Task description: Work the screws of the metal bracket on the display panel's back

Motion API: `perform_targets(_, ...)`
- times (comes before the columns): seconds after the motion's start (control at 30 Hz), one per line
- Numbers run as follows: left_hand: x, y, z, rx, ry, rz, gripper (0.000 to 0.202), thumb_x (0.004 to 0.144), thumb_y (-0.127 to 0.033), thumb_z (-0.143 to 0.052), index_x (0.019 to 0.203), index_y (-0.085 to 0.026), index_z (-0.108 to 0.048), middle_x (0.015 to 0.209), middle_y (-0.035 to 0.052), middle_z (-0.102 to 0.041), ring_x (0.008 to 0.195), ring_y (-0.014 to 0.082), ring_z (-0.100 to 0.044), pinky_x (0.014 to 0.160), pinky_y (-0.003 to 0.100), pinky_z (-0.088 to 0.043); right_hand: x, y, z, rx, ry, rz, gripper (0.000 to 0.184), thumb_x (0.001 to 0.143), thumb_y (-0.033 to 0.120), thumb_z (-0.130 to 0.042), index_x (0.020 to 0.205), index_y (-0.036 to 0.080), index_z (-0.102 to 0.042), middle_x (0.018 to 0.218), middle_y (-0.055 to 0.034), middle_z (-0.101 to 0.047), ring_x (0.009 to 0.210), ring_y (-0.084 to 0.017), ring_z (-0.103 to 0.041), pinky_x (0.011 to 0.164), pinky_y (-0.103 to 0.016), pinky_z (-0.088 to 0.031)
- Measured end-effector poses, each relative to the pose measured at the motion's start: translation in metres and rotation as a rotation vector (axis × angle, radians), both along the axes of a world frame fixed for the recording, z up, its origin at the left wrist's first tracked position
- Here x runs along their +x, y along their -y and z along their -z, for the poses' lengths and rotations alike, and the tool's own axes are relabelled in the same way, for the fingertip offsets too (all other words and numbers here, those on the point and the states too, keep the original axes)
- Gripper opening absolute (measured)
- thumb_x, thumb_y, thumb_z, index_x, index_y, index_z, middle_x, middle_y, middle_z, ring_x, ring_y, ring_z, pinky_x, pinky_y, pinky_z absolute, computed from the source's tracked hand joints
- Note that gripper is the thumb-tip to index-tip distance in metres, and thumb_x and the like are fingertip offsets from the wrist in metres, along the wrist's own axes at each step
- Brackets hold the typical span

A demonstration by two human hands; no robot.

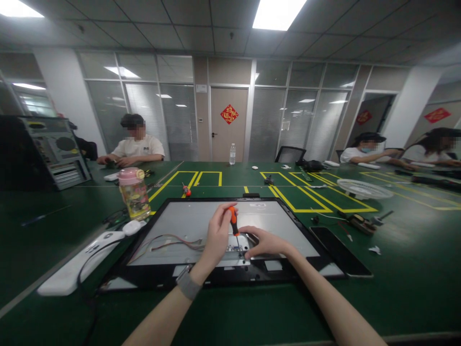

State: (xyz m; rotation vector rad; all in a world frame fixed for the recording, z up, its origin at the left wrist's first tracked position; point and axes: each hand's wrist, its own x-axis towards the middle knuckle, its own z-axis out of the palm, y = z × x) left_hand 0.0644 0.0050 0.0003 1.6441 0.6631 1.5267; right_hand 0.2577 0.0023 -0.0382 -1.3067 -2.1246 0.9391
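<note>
A black-framed monitor panel (288, 218) lies face down on the green table in front of me, its grey metal back showing. My left hand (216, 235) is closed round an orange-handled screwdriver (234, 222), held upright with its tip down on a small metal plate (237, 245) near the panel's lower middle. My right hand (264, 242) rests on the panel just right of the tip, fingers curled and pressed on the plate. Thin coloured wires (173, 240) run across the panel to the left of my hands.
A pink-lidded bottle (134, 192), a white power strip (77, 264) with black cable and a computer case (54, 151) stand left. A black phone (340, 250), small parts and a white fan grille (363, 188) lie right. Other people sit at the far left and far right.
</note>
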Motion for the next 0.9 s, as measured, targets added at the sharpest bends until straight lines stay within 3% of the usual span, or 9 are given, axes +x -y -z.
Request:
perform_targets(0.07,0.0004,0.0009,-0.0002,-0.004,0.006,0.016,0.027,0.091,-0.029,-0.042,0.104,-0.018,-0.063,0.093,0.0054,-0.062,0.09,0.0162,-0.058,0.085,0.029,-0.044,-0.0008,0.0009,-0.0014,-0.001,0.003,0.002,0.081,0.058,0.042,-0.081,0.129,0.019,-0.051,0.134,-0.0091,-0.051,0.123,-0.028,-0.046,0.108,-0.039,-0.032)
perform_targets(0.23,0.003,0.0043,-0.0027,0.081,-0.026,-0.068,0.016,0.084,-0.03,-0.056,0.088,-0.018,-0.066,0.092,0.0042,-0.057,0.084,0.0146,-0.056,0.076,0.025,-0.045,-0.0015,0.0014,-0.0036,0.013,0.004,-0.011,0.078,0.059,0.043,-0.08,0.128,0.019,-0.053,0.132,-0.0089,-0.053,0.123,-0.028,-0.046,0.107,-0.039,-0.032)
perform_targets(0.43,-0.0005,0.0044,-0.0022,0.041,-0.016,-0.015,0.027,0.092,-0.029,-0.04,0.1,-0.017,-0.063,0.085,0.0039,-0.061,0.083,0.0157,-0.058,0.078,0.027,-0.045,0.0,0.0008,-0.0018,0.006,-0.005,-0.009,0.08,0.059,0.043,-0.08,0.13,0.021,-0.05,0.135,-0.0083,-0.05,0.124,-0.027,-0.045,0.108,-0.041,-0.031)
perform_targets(0.63,0.0001,0.0026,-0.001,0.09,-0.037,-0.138,0.02,0.086,-0.033,-0.055,0.089,-0.019,-0.069,0.086,0.0032,-0.054,0.078,0.0143,-0.054,0.073,0.025,-0.044,-0.0003,0.0017,-0.0016,0.014,0.009,-0.016,0.079,0.06,0.043,-0.079,0.13,0.02,-0.05,0.134,-0.0082,-0.051,0.123,-0.027,-0.046,0.106,-0.04,-0.033)
perform_targets(0.8,0.0003,0.0041,-0.0016,0.048,-0.004,-0.096,0.028,0.092,-0.033,-0.043,0.103,-0.019,-0.064,0.092,0.0047,-0.061,0.083,0.015,-0.058,0.078,0.027,-0.045,-0.0007,0.0021,-0.0035,0.026,0.008,-0.029,0.078,0.06,0.045,-0.078,0.13,0.023,-0.051,0.135,-0.0065,-0.051,0.125,-0.028,-0.044,0.108,-0.039,-0.031)
perform_targets(0.9,0.0,0.0028,-0.002,0.056,-0.004,-0.078,0.027,0.091,-0.031,-0.044,0.1,-0.018,-0.066,0.094,0.0056,-0.062,0.089,0.0166,-0.059,0.081,0.027,-0.044,-0.0004,0.0013,-0.0037,0.038,-0.002,-0.048,0.076,0.061,0.044,-0.078,0.129,0.024,-0.052,0.134,-0.0058,-0.052,0.124,-0.027,-0.045,0.107,-0.038,-0.032)
